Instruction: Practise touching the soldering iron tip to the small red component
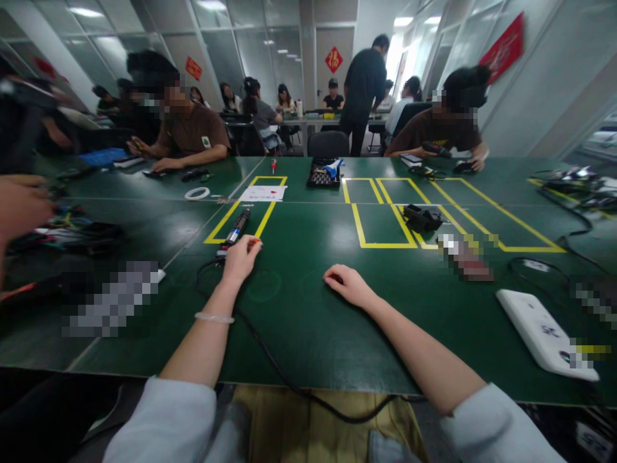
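Note:
My left hand [243,257] is closed, fingertips pinched together, with a small reddish spot at their tips that is too small to name. Just beyond it, a black and silver electric screwdriver [238,225] lies inside a yellow-taped rectangle, its cable running back beneath my left forearm. My right hand [351,286] rests on the green table [299,334], fingers curled in; whatever they may enclose is hidden. Farther right is a black plastic part [423,218]. A printed white sheet [263,193] lies past the screwdriver.
A black tray of small parts [324,173] and a red screwdriver [274,166] lie toward the far edge. A white power bank [544,331] is at the right, with cables [573,186] beyond. Co-workers sit opposite; another person's hand [24,206] reaches in at left.

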### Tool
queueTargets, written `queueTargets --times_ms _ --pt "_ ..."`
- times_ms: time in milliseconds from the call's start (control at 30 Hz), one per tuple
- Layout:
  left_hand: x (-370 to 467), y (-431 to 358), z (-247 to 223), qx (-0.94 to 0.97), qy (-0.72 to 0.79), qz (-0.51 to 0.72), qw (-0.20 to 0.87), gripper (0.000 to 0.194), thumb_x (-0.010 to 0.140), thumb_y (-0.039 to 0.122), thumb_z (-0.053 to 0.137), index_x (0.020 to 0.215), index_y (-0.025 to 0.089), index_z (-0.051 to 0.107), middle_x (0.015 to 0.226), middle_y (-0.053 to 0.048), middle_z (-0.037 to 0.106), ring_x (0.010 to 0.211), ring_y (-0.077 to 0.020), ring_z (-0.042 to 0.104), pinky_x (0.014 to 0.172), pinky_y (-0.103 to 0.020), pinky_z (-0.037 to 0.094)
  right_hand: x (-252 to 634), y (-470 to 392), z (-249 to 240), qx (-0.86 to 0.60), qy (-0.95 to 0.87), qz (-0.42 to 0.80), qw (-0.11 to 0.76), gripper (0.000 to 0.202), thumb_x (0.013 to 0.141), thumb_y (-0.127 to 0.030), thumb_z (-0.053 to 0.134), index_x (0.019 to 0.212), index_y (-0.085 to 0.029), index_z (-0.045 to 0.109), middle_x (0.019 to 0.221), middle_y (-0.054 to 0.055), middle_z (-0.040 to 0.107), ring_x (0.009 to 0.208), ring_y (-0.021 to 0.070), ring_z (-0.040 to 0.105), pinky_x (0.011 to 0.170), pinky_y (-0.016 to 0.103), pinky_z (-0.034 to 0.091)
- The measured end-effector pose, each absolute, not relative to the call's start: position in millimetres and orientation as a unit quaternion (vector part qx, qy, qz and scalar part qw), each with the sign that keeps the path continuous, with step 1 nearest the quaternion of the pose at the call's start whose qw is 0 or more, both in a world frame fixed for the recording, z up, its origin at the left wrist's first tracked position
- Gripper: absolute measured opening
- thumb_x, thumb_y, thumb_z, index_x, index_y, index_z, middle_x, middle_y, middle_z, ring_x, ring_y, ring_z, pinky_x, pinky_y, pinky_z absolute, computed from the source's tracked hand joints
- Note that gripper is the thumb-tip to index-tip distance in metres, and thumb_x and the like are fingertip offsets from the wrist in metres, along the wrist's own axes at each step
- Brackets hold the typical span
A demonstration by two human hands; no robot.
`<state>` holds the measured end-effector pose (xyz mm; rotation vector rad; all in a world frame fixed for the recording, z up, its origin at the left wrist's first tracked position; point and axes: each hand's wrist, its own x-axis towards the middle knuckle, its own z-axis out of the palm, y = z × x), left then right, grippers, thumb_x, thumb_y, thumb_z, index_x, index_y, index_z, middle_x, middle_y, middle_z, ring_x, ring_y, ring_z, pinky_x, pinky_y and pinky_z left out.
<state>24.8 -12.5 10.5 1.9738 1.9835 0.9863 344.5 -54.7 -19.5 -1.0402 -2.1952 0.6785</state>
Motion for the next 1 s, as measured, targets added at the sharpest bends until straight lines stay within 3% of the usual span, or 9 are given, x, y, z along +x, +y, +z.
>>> queueTargets --times_ms 100,167,200,300,400,533,667,900,1000 --pt "67 -20 7 0.714 0.543 0.337 0.287 0.039 0.085 0.041 0.054 0.111 0.014 0.064 0.101 -0.009 0.069 0.087 -0.0191 0.064 0.081 -0.033 0.049 345 -54 -22 -0.389 -0.831 0.254 0.307 0.013 0.09 -0.02 0.055 0.079 -0.017 0.06 0.078 0.002 0.061 0.074 0.0149 0.054 0.069 0.026 0.04" --pt "93 -28 5 0.726 0.483 0.308 0.381 0.043 0.084 0.04 0.056 0.117 0.014 0.063 0.107 -0.01 0.068 0.089 -0.0187 0.063 0.077 -0.032 0.049 345 -54 -24 -0.387 -0.821 0.271 0.321 0.007 0.089 -0.02 0.055 0.084 -0.018 0.059 0.076 0.0 0.059 0.07 0.0135 0.053 0.067 0.025 0.04" --pt "104 -32 5 0.726 0.462 0.295 0.416 0.045 0.084 0.039 0.057 0.121 0.014 0.062 0.108 -0.011 0.067 0.089 -0.0181 0.063 0.075 -0.031 0.048 344 -54 -25 -0.385 -0.814 0.283 0.33 0.006 0.089 -0.02 0.054 0.092 -0.018 0.059 0.076 -0.001 0.059 0.068 0.0128 0.053 0.066 0.024 0.04" --pt "126 -45 5 0.719 0.426 0.27 0.478 0.053 0.082 0.036 0.06 0.131 0.015 0.054 0.101 -0.009 0.067 0.083 -0.0154 0.061 0.073 -0.029 0.047 344 -56 -25 -0.377 -0.812 0.295 0.334 0.027 0.087 -0.02 0.057 0.113 -0.02 0.054 0.078 -0.002 0.06 0.068 0.0125 0.054 0.066 0.024 0.042" --pt "135 -53 7 0.721 0.394 0.256 0.509 0.055 0.083 0.035 0.061 0.133 0.014 0.051 0.096 -0.007 0.066 0.081 -0.0144 0.06 0.075 -0.028 0.047 342 -58 -24 -0.363 -0.831 0.27 0.324 0.027 0.085 -0.021 0.06 0.112 -0.021 0.056 0.086 0.001 0.062 0.073 0.0136 0.056 0.069 0.025 0.043" --pt "138 -56 9 0.729 0.383 0.246 0.512 0.052 0.087 0.034 0.057 0.134 0.015 0.048 0.094 -0.006 0.066 0.08 -0.0144 0.06 0.074 -0.028 0.047 341 -58 -23 -0.375 -0.826 0.275 0.32 0.011 0.086 -0.022 0.06 0.096 -0.018 0.06 0.082 0.001 0.062 0.07 0.0132 0.054 0.067 0.025 0.041" --pt "137 -57 10 0.749 0.392 0.265 0.463 0.045 0.089 0.033 0.052 0.131 0.017 0.05 0.096 -0.006 0.067 0.084 -0.0149 0.061 0.079 -0.029 0.048 342 -56 -22 -0.404 -0.774 0.356 0.333 0.017 0.088 -0.031 0.059 0.097 -0.017 0.06 0.073 -0.001 0.062 0.063 0.0116 0.053 0.06 0.022 0.04" --pt "142 -64 13 0.802 0.392 0.276 0.356 0.028 0.086 0.032 0.057 0.11 0.02 0.057 0.092 -0.003 0.067 0.082 -0.0149 0.062 0.077 -0.027 0.048 343 -54 -19 -0.403 -0.77 0.37 0.329 0.036 0.097 -0.038 0.043 0.071 -0.016 0.058 0.064 -0.001 0.06 0.059 0.0108 0.052 0.06 0.023 0.037" --pt "142 -64 12 0.805 0.4 0.274 0.341 0.021 0.088 0.033 0.054 0.104 0.02 0.058 0.092 -0.003 0.068 0.083 -0.0155 0.063 0.078 -0.028 0.048 342 -55 -22 -0.401 -0.762 0.38 0.337 0.031 0.096 -0.04 0.045 0.078 -0.017 0.058 0.065 -0.002 0.059 0.06 0.0111 0.052 0.06 0.023 0.038"
